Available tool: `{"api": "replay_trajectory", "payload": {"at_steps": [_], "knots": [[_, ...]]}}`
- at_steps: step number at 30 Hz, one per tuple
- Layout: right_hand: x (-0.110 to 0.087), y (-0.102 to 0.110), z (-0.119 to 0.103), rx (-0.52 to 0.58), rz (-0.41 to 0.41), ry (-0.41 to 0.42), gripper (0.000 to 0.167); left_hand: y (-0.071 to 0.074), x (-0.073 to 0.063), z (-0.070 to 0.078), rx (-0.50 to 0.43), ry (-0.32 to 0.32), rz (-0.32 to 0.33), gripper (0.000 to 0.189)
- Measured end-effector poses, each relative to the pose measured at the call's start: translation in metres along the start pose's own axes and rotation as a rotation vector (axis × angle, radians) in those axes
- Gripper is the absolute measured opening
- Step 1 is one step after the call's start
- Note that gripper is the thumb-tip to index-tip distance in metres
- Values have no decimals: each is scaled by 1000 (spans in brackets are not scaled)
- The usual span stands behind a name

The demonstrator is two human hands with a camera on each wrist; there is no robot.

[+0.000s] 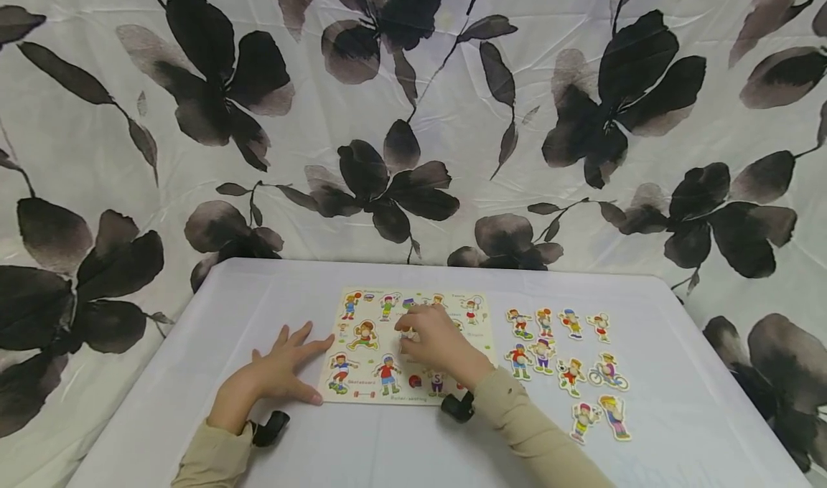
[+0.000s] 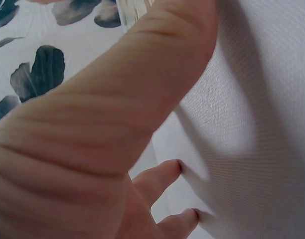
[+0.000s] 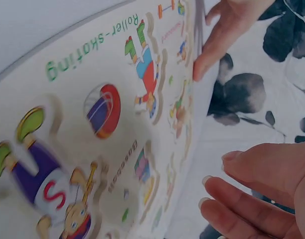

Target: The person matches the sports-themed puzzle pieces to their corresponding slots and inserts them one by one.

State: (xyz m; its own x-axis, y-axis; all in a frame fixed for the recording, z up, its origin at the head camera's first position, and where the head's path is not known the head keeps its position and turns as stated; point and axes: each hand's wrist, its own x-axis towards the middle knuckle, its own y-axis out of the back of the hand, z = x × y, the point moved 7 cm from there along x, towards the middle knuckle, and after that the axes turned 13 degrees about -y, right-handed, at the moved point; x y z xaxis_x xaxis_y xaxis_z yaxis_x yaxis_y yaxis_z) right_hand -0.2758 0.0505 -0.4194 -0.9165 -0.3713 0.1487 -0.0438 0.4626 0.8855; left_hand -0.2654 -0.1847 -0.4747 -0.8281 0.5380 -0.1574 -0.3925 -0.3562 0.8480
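Observation:
A cream puzzle board (image 1: 403, 395) printed with sports figures and words lies on the table. At its left edge my left hand (image 1: 278, 373) is spread, with thumb and forefinger at the edge and the other fingers on the tablecloth. Over the middle of the board is my right hand (image 1: 439, 341), its fingers bent downward. The right wrist view shows a gap between the thumb (image 3: 257, 162) and the fingers, with no piece between them. A baseball figure (image 3: 55, 191) and a roller-skating figure (image 3: 145, 74) show in their outlines there. The right hand hides part of the board's centre.
Several loose cut-out figures lie right of the board, among them a cyclist (image 1: 608, 373) and a figure in blue trousers (image 1: 615, 418). White cloth covers the table (image 1: 381, 445). A floral curtain (image 1: 413, 115) hangs behind it. Each wrist wears a small black camera (image 1: 271, 428).

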Motion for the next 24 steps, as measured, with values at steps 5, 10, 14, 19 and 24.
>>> {"api": "replay_trajectory", "payload": {"at_steps": [5,10,14,19,24], "knots": [[-11,9,10,34,35,6,17,0,0,2,-2,1,-3,105],[-23,19,18,76,59,5,16,1,0,2,-8,2,-8,105],[-30,27,24,99,78,9,16,0,-1,2,-18,2,-10,105],[-41,38,33,116,116,42,16,1,0,3,-18,3,-9,104],[-52,50,43,138,157,52,17,2,-1,2,-22,2,-7,104]]}}
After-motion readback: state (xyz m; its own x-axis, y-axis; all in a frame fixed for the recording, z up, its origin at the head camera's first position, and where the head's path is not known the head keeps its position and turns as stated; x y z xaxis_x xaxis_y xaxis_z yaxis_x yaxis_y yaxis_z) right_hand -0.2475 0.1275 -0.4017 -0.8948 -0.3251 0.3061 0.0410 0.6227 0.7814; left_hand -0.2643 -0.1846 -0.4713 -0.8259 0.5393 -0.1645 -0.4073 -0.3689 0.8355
